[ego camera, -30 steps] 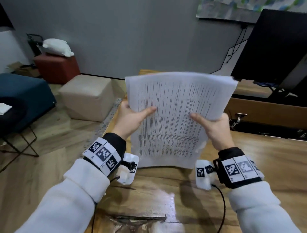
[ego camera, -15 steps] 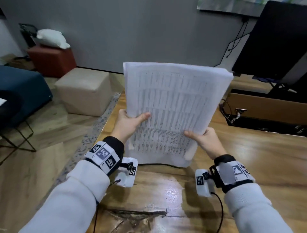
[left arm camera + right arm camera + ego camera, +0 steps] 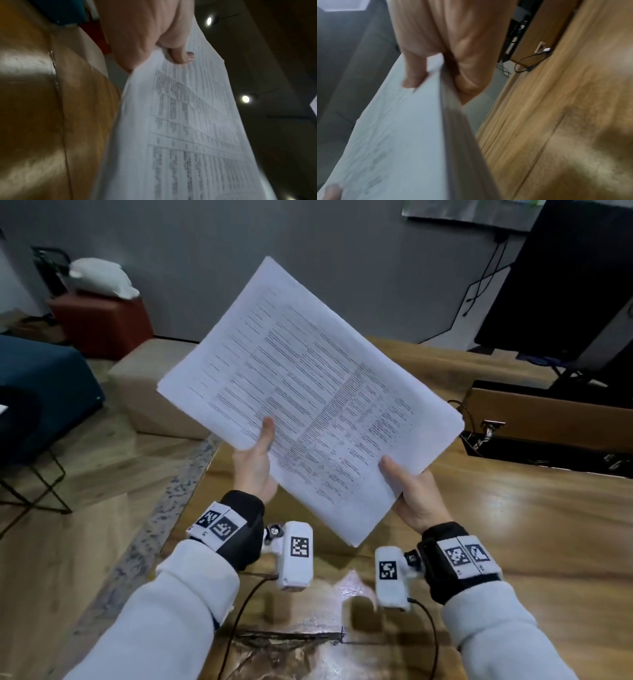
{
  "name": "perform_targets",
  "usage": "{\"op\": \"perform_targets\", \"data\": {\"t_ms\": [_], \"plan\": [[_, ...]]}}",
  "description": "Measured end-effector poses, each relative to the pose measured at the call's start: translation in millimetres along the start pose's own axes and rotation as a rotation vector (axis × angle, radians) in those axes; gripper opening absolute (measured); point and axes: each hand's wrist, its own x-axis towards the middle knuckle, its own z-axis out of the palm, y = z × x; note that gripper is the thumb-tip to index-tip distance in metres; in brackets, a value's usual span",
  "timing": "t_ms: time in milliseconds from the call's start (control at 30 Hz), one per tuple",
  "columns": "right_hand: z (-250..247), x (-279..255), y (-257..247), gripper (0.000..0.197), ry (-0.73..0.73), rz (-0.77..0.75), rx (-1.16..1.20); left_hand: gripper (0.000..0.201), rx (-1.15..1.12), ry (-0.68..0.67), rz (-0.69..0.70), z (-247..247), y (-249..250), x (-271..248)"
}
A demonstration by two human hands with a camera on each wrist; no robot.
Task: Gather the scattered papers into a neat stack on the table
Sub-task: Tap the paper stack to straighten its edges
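A thick stack of printed white papers (image 3: 308, 392) is held in the air above the wooden table (image 3: 513, 542), turned diagonally with one corner pointing down toward me. My left hand (image 3: 255, 463) grips its lower left edge, thumb on the top sheet. My right hand (image 3: 411, 491) grips the lower right edge, thumb on top too. In the left wrist view the thumb of my left hand (image 3: 180, 54) presses on the papers (image 3: 188, 135). In the right wrist view my right hand (image 3: 423, 75) pinches the papers (image 3: 399, 135) by their edge, with fingers underneath.
A dark monitor (image 3: 565, 275) and an open wooden box (image 3: 548, 419) with cables stand at the table's far right. Left of the table are a beige pouf (image 3: 144, 392), a red pouf (image 3: 102, 323) with a white cushion, and a blue sofa (image 3: 41, 392).
The stack has been rotated from upright on its lower edge to a diagonal tilt, lifted off the table. My right hand has slid to the lower right edge; both hands keep hold.
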Motion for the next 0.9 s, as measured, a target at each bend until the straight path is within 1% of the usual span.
{"op": "perform_targets", "data": {"t_ms": [67, 133, 167, 233, 267, 333, 367, 433, 467, 500, 567, 633, 700, 767, 833, 900], "plan": [[-2, 2, -4, 0.069, 0.070, -0.036, -0.062, 0.040, -0.025, -0.019, -0.003, -6, 5, 2], [-16, 2, -12, 0.072, 0.146, -0.085, -0.146, 0.039, -0.040, -0.002, 0.033, -22, 16, 12], [-25, 3, -16, 0.073, 0.161, -0.109, -0.172, 0.039, -0.020, 0.005, 0.058, -32, 23, 19], [-40, 0, -24, 0.073, 0.164, -0.139, -0.213, 0.038, 0.071, -0.033, 0.107, -49, 37, 24], [-45, -1, -29, 0.065, 0.159, -0.151, -0.246, 0.042, 0.142, -0.080, 0.109, -56, 41, 26], [-49, -4, -39, 0.031, 0.136, -0.174, -0.317, 0.061, 0.325, -0.200, 0.055, -63, 46, 27], [-48, -5, -43, 0.022, 0.138, -0.191, -0.356, 0.065, 0.438, -0.243, 0.010, -63, 47, 27], [-45, -5, -45, 0.025, 0.126, -0.224, -0.418, 0.055, 0.649, -0.287, -0.022, -55, 45, 22], [-42, -5, -44, 0.026, 0.119, -0.237, -0.449, 0.047, 0.715, -0.283, 0.005, -48, 42, 19], [-39, -5, -41, 0.026, 0.120, -0.255, -0.476, 0.040, 0.733, -0.257, 0.061, -41, 37, 16], [-33, -5, -34, 0.025, 0.148, -0.290, -0.464, 0.028, 0.670, -0.173, 0.179, -30, 25, 10], [-30, -5, -29, 0.021, 0.196, -0.325, -0.384, 0.023, 0.633, -0.130, 0.233, -27, 15, 8], [-32, -7, -23, 0.021, 0.230, -0.330, -0.356, 0.026, 0.650, -0.132, 0.224, -33, 9, 7], [-37, -10, -15, 0.021, 0.249, -0.274, -0.397, 0.028, 0.675, -0.145, 0.173, -41, 7, 5], [-45, -13, -8, 0.020, 0.244, -0.210, -0.461, 0.026, 0.671, -0.156, 0.129, -49, 7, 3], [-48, -14, -7, 0.025, 0.237, -0.195, -0.482, 0.030, 0.651, -0.147, 0.142, -54, 9, 2]]}}
